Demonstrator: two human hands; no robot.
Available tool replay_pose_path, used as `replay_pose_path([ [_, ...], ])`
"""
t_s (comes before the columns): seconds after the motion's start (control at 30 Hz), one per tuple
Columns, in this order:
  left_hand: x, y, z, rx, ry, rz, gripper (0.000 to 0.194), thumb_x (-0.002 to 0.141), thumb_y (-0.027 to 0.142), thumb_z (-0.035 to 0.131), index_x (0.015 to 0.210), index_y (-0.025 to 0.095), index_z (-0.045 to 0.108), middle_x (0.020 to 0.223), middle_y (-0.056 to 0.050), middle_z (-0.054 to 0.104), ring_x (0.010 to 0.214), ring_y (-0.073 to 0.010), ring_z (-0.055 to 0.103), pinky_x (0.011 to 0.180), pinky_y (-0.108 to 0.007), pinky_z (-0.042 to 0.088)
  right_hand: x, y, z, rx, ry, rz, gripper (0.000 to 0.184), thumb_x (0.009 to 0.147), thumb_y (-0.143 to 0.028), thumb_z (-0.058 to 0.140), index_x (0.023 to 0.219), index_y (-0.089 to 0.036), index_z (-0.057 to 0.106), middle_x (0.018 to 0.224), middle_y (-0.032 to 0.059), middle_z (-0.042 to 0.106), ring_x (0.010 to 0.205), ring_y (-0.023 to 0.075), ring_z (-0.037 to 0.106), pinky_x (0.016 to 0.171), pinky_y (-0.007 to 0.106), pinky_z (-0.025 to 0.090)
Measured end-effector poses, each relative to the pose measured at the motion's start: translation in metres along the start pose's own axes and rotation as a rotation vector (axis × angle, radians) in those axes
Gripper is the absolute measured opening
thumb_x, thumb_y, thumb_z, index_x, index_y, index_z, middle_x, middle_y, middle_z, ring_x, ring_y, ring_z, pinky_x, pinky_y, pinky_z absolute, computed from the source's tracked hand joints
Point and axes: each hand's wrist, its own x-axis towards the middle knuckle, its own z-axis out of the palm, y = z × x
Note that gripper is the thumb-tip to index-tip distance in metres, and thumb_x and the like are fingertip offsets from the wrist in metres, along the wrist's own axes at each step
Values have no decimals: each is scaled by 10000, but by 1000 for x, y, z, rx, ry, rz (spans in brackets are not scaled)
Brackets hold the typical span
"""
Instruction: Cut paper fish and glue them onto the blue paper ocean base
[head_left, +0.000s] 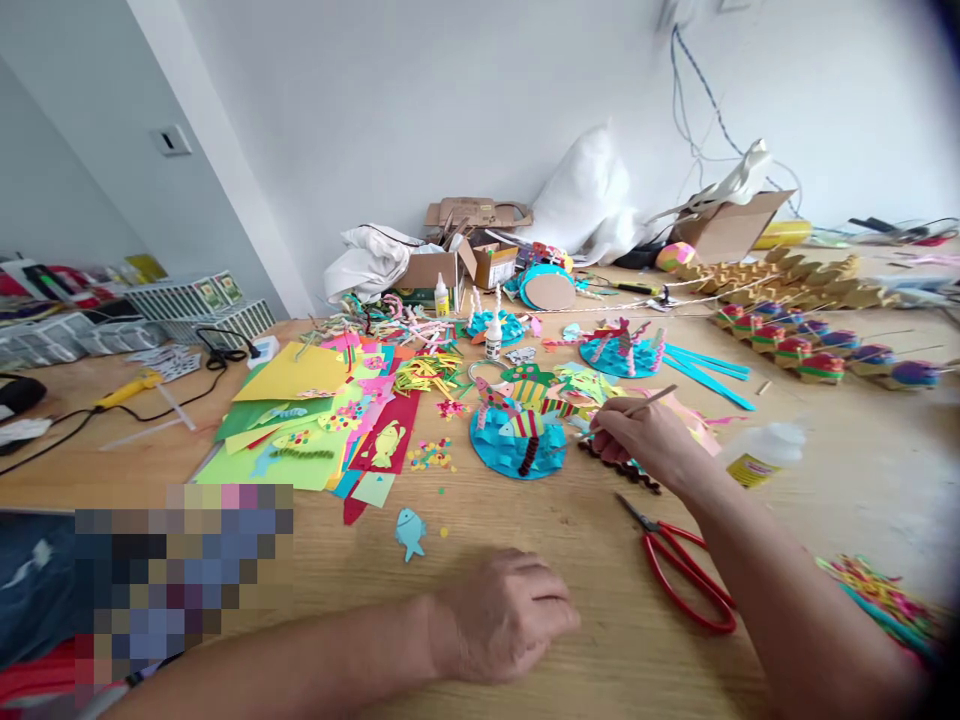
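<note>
My left hand (506, 618) rests on the wooden table with its fingers curled in, and nothing shows in it. A light blue paper fish (409, 533) lies beyond it to the left. In my right hand (637, 440) is a slim pen-like stick (654, 396), pinched between the fingers; its exact kind is unclear. Just left of that hand stands a blue round base (487, 455) with a striped paper fish (523, 425) and a dark brown fuzzy stem (529, 456). Dark twisted pipe cleaners (637, 478) lie under the right hand. Red-handled scissors (686, 570) lie beside the right forearm.
Coloured paper sheets (289, 375) spread at the left. A glue bottle (761, 452) lies right of my right hand; a smaller white bottle (493, 335) stands behind the base. Another blue decorated base (622, 352), painted egg-carton pieces (821, 366) and cardboard boxes (435, 270) are farther back.
</note>
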Motion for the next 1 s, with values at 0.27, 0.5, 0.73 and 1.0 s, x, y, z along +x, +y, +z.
replay_pose_path([
  [0.27,-1,-5,11,-77,57,-27,230,763,90,451,956,138,567,908,-53,605,813,-150,522,786,-240,423,-4,0,1,24,8,-15,158,684,-200,419,573,-175,528,539,24,611,474,121,556,437,206,407],
  [0.5,0,-3,15,-87,55,3,240,755,86,444,952,139,571,920,-55,614,835,-148,541,818,-246,424,-5,2,2,-38,26,-62,193,694,-202,406,538,-180,519,517,18,599,452,116,540,432,209,392],
  [0.73,-1,-1,18,-89,61,27,256,762,75,445,981,140,559,924,-48,620,866,-140,547,845,-238,414,-7,-1,2,-71,42,-58,216,713,-206,398,531,-185,511,504,7,590,450,110,536,440,209,385],
  [1.0,0,0,23,-66,38,71,172,801,109,447,928,157,554,871,-33,629,824,-131,549,819,-226,427,-11,-6,2,-55,49,-55,211,707,-210,384,524,-190,487,511,2,585,452,107,520,426,203,359],
])
